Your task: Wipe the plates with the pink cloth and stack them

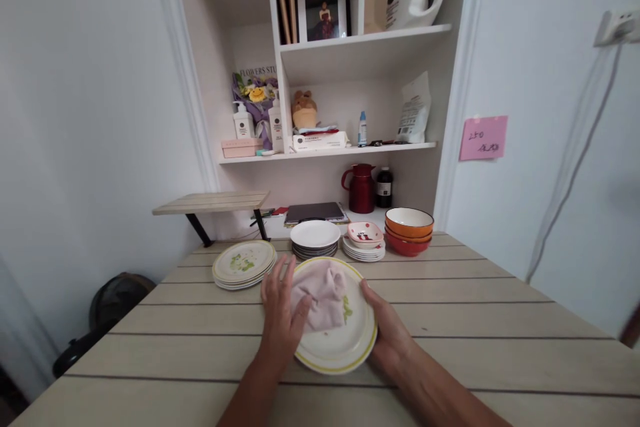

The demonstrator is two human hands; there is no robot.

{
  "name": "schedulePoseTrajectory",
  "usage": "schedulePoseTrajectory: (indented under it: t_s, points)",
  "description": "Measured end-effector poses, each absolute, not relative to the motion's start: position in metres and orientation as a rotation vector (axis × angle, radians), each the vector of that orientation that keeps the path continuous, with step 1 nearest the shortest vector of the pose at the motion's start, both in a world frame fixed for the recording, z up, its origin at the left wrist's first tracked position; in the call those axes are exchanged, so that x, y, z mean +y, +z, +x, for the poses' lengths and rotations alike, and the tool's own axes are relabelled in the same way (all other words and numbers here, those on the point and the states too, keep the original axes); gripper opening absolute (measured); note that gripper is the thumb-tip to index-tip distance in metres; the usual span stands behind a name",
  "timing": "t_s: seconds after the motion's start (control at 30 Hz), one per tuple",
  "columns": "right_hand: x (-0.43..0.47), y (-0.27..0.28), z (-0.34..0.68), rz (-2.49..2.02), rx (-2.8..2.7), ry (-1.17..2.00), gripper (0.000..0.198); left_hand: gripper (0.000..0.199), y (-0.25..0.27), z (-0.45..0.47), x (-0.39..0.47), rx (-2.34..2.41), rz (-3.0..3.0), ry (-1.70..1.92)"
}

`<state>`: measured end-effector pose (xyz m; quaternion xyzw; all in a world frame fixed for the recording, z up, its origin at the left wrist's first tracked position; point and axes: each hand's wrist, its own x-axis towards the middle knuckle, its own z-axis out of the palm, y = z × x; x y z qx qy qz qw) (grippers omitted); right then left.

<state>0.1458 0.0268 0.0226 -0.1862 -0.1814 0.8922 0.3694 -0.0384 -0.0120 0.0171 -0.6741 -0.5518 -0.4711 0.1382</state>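
Note:
A white plate [350, 349] with a yellow rim and a green leaf print is tilted toward me above the table's near part. My right hand [393, 330] grips its right edge, thumb on the rim and fingers hidden underneath. A crumpled pale pink cloth [323, 297] lies over the plate's upper left. At the left rim is my left hand [281, 310], its fingers stretched and apart, the thumb against the cloth. Behind it sits a stack of similar plates [245, 263] on the table.
Along the back of the wooden table [475, 360] stand a stack of white and dark plates [315, 235], small saucers under a pink-patterned bowl [365, 233], and stacked orange and red bowls [409, 230]. A small raised shelf [213, 202] stands back left. Farther back is a red jug [361, 188].

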Motion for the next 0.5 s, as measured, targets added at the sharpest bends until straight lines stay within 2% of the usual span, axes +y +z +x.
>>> schedulePoseTrajectory:
  t_s: [0.1,0.2,0.3,0.4,0.5]
  points:
    - [0.03,0.024,0.149,-0.515,-0.408,2.261,0.061,0.056,0.021,-0.047,-0.011,-1.594,-1.89,-1.718]
    - [0.032,0.03,0.154,-0.516,-0.375,2.208,0.058,0.066,0.021,-0.051,-0.008,-1.831,-1.731,-2.124]
    - [0.035,0.033,0.158,-0.501,-0.398,2.13,0.055,0.07,0.021,-0.046,-0.006,-2.037,-2.03,-2.618]
    - [0.039,0.032,0.161,-0.503,-0.413,2.084,0.051,0.072,0.026,-0.031,-0.005,-1.822,-2.482,-3.126]
    - [0.046,0.03,0.165,-0.512,-0.431,2.088,0.049,0.072,0.036,-0.015,-0.003,-1.522,-2.501,-3.502]
